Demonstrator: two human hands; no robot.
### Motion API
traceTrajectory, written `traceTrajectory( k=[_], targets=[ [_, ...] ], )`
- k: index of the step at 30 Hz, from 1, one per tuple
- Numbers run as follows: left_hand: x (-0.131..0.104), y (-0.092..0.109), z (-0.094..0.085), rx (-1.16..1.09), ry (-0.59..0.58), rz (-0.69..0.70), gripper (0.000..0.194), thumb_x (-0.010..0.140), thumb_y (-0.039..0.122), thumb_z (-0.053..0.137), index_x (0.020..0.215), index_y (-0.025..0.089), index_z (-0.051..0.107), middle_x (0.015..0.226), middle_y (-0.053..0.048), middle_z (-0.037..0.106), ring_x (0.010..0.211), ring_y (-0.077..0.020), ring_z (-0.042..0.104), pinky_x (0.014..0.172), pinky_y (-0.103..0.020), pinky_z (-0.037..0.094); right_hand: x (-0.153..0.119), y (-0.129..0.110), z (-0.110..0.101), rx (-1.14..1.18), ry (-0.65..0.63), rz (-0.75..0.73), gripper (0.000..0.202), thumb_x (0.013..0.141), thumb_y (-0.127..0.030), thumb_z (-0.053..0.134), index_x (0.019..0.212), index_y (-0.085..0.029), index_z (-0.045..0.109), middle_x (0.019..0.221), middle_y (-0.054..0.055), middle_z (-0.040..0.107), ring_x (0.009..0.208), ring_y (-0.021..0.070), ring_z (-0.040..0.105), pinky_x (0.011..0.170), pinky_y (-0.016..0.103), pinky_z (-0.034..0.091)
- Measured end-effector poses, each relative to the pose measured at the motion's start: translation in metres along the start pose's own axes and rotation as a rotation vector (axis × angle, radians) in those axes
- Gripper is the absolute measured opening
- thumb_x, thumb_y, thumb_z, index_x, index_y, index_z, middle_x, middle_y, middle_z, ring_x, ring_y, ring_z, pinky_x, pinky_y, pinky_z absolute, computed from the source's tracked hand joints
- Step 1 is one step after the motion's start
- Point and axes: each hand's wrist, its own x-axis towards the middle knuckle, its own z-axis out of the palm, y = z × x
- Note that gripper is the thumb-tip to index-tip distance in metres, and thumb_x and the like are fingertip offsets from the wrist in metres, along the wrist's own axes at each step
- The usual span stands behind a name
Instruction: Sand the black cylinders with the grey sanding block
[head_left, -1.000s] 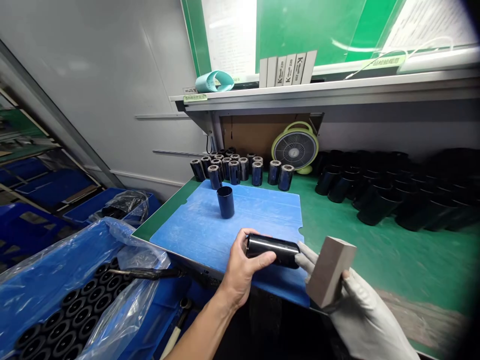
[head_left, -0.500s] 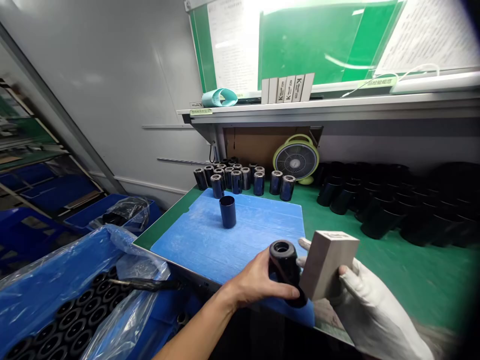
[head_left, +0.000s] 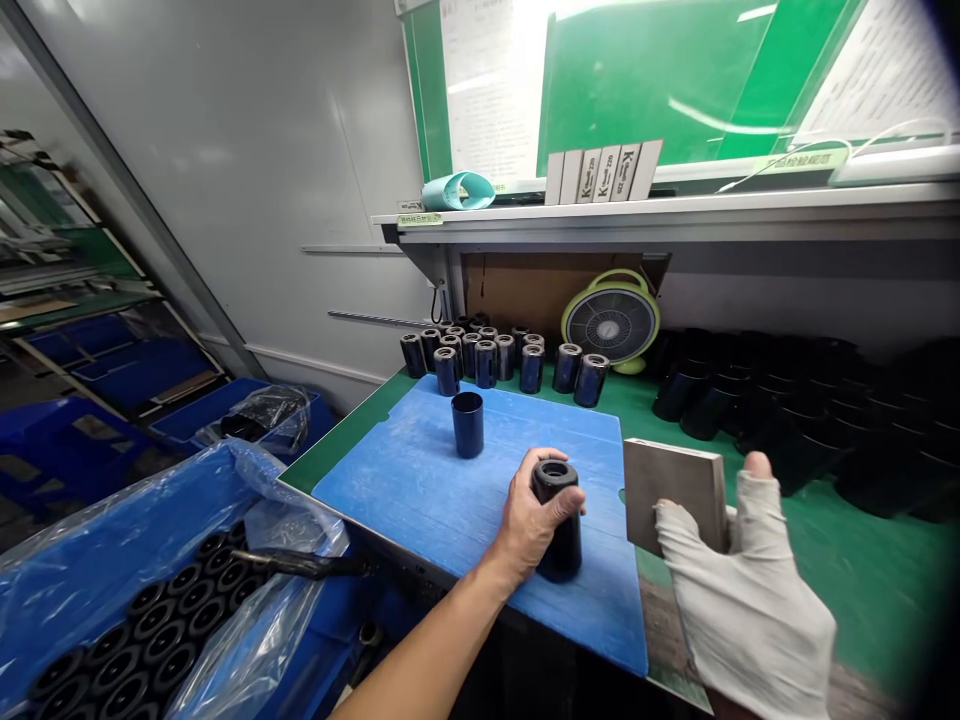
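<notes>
My bare left hand (head_left: 529, 515) is wrapped round a glossy black cylinder (head_left: 562, 545), which stands upright at the near right of the blue mat (head_left: 405, 480). The cylinder has a hole in its top. In a white fingerless glove, my right hand (head_left: 739, 590) grips a flat grey sanding block (head_left: 667, 490), held on edge to the right of the mat, apart from the cylinder. One of its fingers sticks up beside the block. Farther back on the mat stands another dark cylinder (head_left: 468, 428), open at the top, touched by neither hand.
Several black cylinders (head_left: 531, 368) stand behind the mat before a green fan (head_left: 611, 318). More dark cylinders (head_left: 802, 420) crowd the right side. A shelf (head_left: 675, 215) overhead bears labelled blocks (head_left: 600, 175). At left, a plastic-lined blue bin (head_left: 225, 475) holds black parts, with a black-handled tool (head_left: 300, 565) near its edge.
My left hand has lowered the black cylinder upright onto the mat, shifting slightly left. My right hand has moved away to the right and turned the sanding block broad side toward me.
</notes>
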Motion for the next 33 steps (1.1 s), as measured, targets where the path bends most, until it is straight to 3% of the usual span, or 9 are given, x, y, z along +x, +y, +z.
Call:
traceTrajectory(
  k=[2,4,9,13,16,19,24,29,33],
  targets=[
    [0.001,-0.003,0.004,-0.097,0.062,-0.017,0.062,0.088,0.071,0.057,0.120,0.018,0.056,0.077,-0.003,0.065,0.066,-0.0183,0.065,0.064,-0.029,0.049,-0.002,0.004,0.006,-0.106,0.058,-0.152,0.038,0.096,-0.049,0.048,0.115,-0.029,0.073,0.164,-0.005,0.030,0.127,0.0286,0.058,0.068,0.029,0.049],
    [0.002,-0.005,0.008,-0.127,0.112,-0.015,0.062,0.095,0.072,0.040,0.115,0.017,0.059,0.074,-0.004,0.064,0.065,-0.0182,0.064,0.062,-0.029,0.049,-0.003,0.002,0.010,-0.203,0.119,-0.308,0.038,0.100,-0.042,0.043,0.117,-0.028,0.073,0.163,-0.004,0.033,0.122,0.0260,0.061,0.068,0.030,0.048],
    [0.000,-0.002,0.016,-0.140,0.096,0.036,0.042,0.095,0.060,0.054,0.097,0.019,0.057,0.079,-0.002,0.066,0.066,-0.0154,0.061,0.065,-0.027,0.049,-0.007,-0.014,0.013,-0.168,0.170,-0.441,0.050,0.101,-0.036,0.047,0.150,-0.026,0.049,0.147,0.005,0.055,0.101,0.0196,0.068,0.068,0.028,0.050],
    [-0.002,0.000,0.019,-0.089,0.067,0.046,0.049,0.098,0.063,0.045,0.093,0.018,0.061,0.072,-0.003,0.063,0.063,-0.0160,0.058,0.064,-0.028,0.048,-0.011,-0.023,0.015,-0.070,0.154,-0.451,0.056,0.101,-0.035,0.050,0.156,-0.027,0.039,0.135,0.007,0.064,0.097,0.0181,0.069,0.078,0.027,0.054],
    [-0.003,0.000,0.019,0.046,0.110,0.106,0.057,0.102,0.062,0.034,0.089,0.016,0.067,0.075,-0.005,0.066,0.072,-0.0187,0.060,0.074,-0.030,0.049,-0.014,-0.030,0.018,0.056,0.093,-0.407,0.057,0.101,-0.035,0.050,0.156,-0.028,0.038,0.136,0.008,0.062,0.110,0.0209,0.066,0.090,0.031,0.055],
    [-0.003,-0.001,0.018,0.150,0.201,0.151,0.055,0.104,0.056,0.034,0.088,0.018,0.069,0.086,-0.006,0.070,0.087,-0.0215,0.062,0.086,-0.031,0.048,-0.019,-0.032,0.019,0.098,0.003,-0.419,0.054,0.099,-0.037,0.049,0.152,-0.027,0.047,0.134,0.009,0.063,0.116,0.0248,0.063,0.096,0.037,0.055],
    [0.000,-0.003,0.017,0.208,0.205,0.143,0.058,0.105,0.054,0.026,0.089,0.018,0.069,0.085,-0.006,0.070,0.086,-0.0220,0.062,0.086,-0.031,0.047,-0.021,-0.018,0.021,0.056,-0.001,-0.456,0.051,0.098,-0.040,0.048,0.147,-0.028,0.053,0.108,0.009,0.069,0.092,0.0223,0.067,0.086,0.036,0.056],
    [0.002,-0.004,0.019,0.179,0.249,0.118,0.057,0.105,0.054,0.027,0.087,0.020,0.069,0.084,-0.005,0.069,0.085,-0.0222,0.061,0.085,-0.032,0.047,-0.016,-0.015,0.026,-0.009,0.064,-0.477,0.056,0.096,-0.038,0.052,0.151,-0.029,0.047,0.103,0.008,0.067,0.082,0.0200,0.062,0.078,0.033,0.055],
    [0.002,-0.005,0.019,0.182,0.167,0.143,0.054,0.105,0.051,0.028,0.087,0.021,0.069,0.083,-0.005,0.069,0.083,-0.0220,0.061,0.085,-0.032,0.047,-0.018,-0.018,0.025,-0.025,0.100,-0.510,0.055,0.097,-0.038,0.051,0.150,-0.028,0.049,0.099,0.008,0.066,0.078,0.0200,0.061,0.072,0.033,0.053]
  ],
)
